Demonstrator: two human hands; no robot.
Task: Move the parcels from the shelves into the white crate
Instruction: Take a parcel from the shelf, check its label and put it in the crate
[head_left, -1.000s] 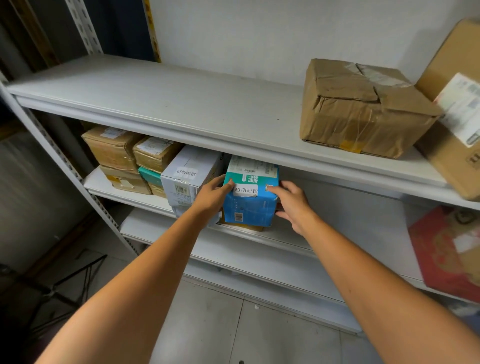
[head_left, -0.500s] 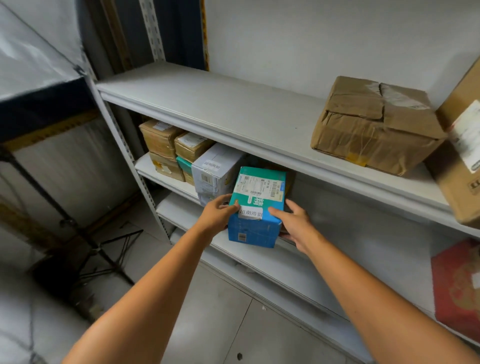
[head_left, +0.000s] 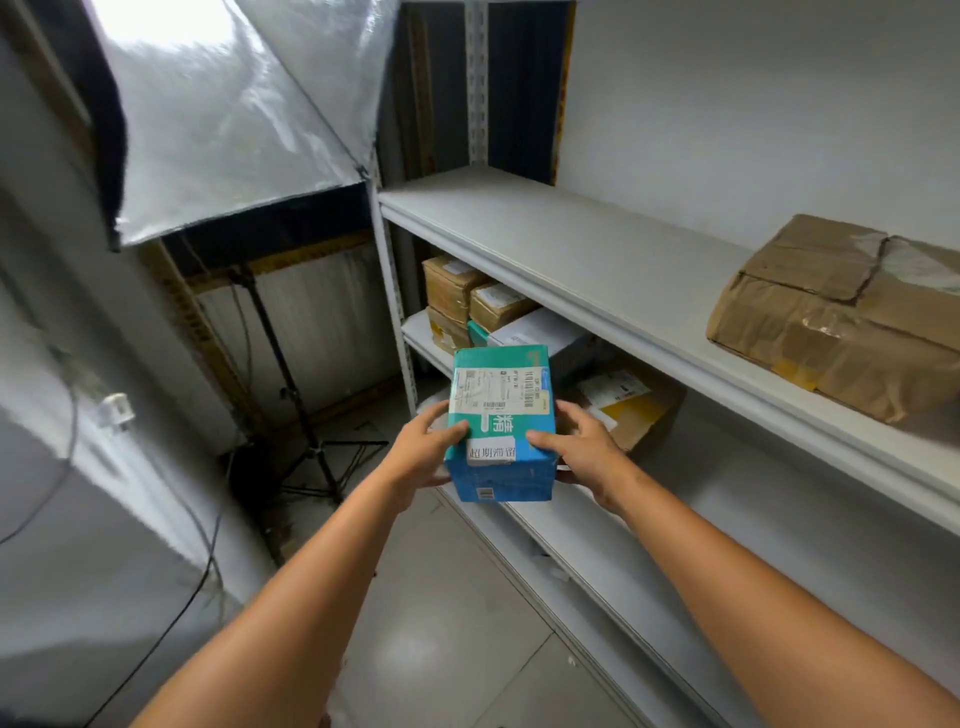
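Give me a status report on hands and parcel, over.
Left hand, right hand grip box. Box clear of shelves. No crate in view.

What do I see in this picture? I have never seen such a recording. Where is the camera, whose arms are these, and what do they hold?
There is no machine here. A person wears a camera on the head, so the single picture looks forward and down along their own bare arms. The left hand and the right hand grip a teal box from both sides, in the air in front of the shelves. A crumpled brown parcel lies on the upper shelf; more parcels sit on the shelf below. At the left stands a studio light on a tripod. The white crate is not in view.
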